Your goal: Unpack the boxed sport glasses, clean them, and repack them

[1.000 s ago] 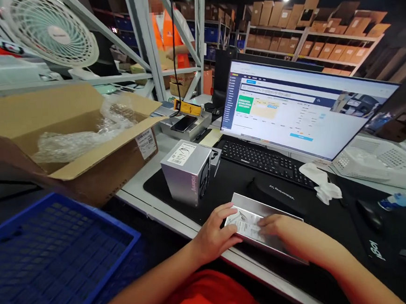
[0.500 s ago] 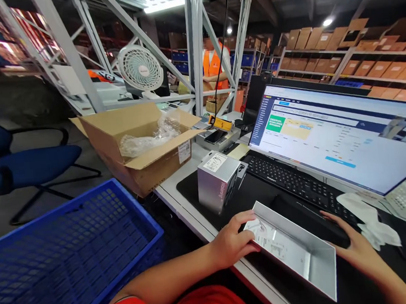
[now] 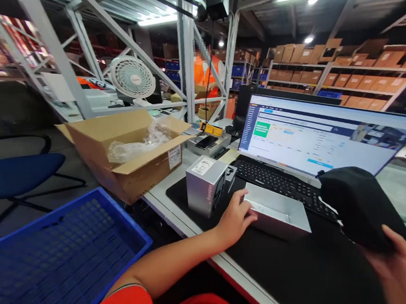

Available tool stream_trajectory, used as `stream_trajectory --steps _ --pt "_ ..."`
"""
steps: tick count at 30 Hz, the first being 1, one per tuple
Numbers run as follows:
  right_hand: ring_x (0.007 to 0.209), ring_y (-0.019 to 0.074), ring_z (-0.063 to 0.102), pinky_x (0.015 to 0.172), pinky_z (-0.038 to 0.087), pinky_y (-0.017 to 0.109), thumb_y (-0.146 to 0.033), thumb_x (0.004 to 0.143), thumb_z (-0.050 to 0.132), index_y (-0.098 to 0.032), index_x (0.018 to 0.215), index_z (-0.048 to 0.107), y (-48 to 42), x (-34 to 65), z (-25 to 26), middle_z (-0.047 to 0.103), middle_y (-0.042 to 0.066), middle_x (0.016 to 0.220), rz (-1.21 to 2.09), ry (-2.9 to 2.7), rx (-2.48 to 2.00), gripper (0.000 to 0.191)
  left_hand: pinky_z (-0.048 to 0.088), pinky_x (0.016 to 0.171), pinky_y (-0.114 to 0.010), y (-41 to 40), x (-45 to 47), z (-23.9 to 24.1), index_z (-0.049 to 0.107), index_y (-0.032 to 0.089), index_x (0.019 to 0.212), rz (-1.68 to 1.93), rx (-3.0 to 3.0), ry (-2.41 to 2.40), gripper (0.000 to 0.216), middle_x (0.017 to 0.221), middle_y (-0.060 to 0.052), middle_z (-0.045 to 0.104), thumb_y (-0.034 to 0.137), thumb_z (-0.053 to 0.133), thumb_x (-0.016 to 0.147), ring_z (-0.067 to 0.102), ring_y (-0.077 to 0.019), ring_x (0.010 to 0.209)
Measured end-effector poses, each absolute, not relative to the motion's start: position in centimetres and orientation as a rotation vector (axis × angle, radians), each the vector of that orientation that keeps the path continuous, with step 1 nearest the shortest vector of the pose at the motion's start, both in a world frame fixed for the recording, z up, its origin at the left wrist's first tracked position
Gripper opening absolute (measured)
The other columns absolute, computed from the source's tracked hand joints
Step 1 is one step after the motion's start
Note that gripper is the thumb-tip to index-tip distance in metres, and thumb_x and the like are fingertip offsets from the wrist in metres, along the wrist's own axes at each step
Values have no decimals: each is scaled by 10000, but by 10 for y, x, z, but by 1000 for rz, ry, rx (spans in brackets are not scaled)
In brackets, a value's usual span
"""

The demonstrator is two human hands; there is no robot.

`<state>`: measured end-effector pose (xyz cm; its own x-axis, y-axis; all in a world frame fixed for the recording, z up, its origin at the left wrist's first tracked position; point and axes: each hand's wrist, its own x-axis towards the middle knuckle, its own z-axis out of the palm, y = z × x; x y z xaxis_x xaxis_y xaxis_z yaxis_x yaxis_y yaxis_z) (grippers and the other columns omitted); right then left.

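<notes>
My left hand grips the near left end of an open silver box, its thumb and fingers over the rim. The box stands on the black desk mat and looks empty where its inside shows. My right hand holds up a rounded black case to the right of the box, in front of the monitor. Part of that hand is hidden behind the case. A silver carton with a white label on top stands left of the box, close to my left hand.
A keyboard lies below the lit monitor. An open cardboard box with clear plastic wrap sits at the desk's left, above a blue crate. Behind are a fan and a person in an orange vest.
My right hand has lifted the black case off the mat, up and to the right. The silver box, still in my left hand, has shifted and tilted away from me. The camera view has turned slightly.
</notes>
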<state>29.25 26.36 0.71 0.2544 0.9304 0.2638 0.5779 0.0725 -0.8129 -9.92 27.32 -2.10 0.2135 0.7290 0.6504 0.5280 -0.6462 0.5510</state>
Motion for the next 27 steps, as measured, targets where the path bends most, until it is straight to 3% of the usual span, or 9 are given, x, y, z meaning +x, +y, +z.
stream_trajectory --steps 4,8,11,15,18,22,24,27 --pt "1079 418 708 915 582 615 -612 836 442 -165 1237 650 259 265 16 774 189 1002 959 -985 -1343 636 508 1100 -519 313 -66 -21 560 163 854 1384 2278 1169 214 1389 -167 459 45 732 807 588 -318 1279" --pt "1009 384 734 908 586 551 -481 654 751 -211 931 688 259 235 11 789 102 892 1134 -883 -1145 392 519 1067 -549 342 -42 -27 571 161 900 1364 2281 1120 181 1433 -173 423 33 675 825 619 -313 1227" --pt "1024 344 729 925 578 481 -349 592 869 -220 989 688 256 215 8 788 74 962 1280 -860 -997 456 506 1072 -564 351 -38 -30 576 174 1087 1387 2269 1127 263 1471 -186 411 41 591 860 547 -330 1323" --pt "1126 323 685 980 549 443 -327 639 889 -242 1163 652 255 194 4 748 72 1160 1289 -914 -895 582 266 1211 -656 340 -46 -31 443 187 1382 1489 2280 1097 526 1502 -198 418 124 584 879 300 -356 1507" --pt "1189 312 650 1012 527 445 -366 719 855 -271 1214 612 255 179 -3 706 69 1258 1213 -881 -867 559 312 1196 -613 322 -49 -31 343 188 1483 1564 2113 955 708 1498 -219 429 348 678 880 433 -357 1418" --pt "1186 314 643 996 528 462 -440 756 827 -303 1268 550 249 157 -11 669 73 1307 1244 -934 -844 598 381 1156 -581 301 -41 -29 370 183 1493 1300 1629 412 1102 1483 -225 481 738 792 640 506 -395 1357" --pt "1182 304 638 997 525 442 -447 726 855 -306 1283 534 244 145 -13 656 73 1310 1240 -1064 -891 658 381 1155 -587 292 -37 -25 470 172 1432 1145 1399 264 1122 1441 -216 548 744 844 543 512 -419 1354" --pt "1213 264 614 1028 503 387 -393 678 904 -308 1330 506 237 131 -13 633 58 1335 1197 -1219 -1012 769 446 1099 -588 283 -41 -18 598 169 1291 1111 1199 363 870 1281 -177 677 581 908 591 623 -400 1228"
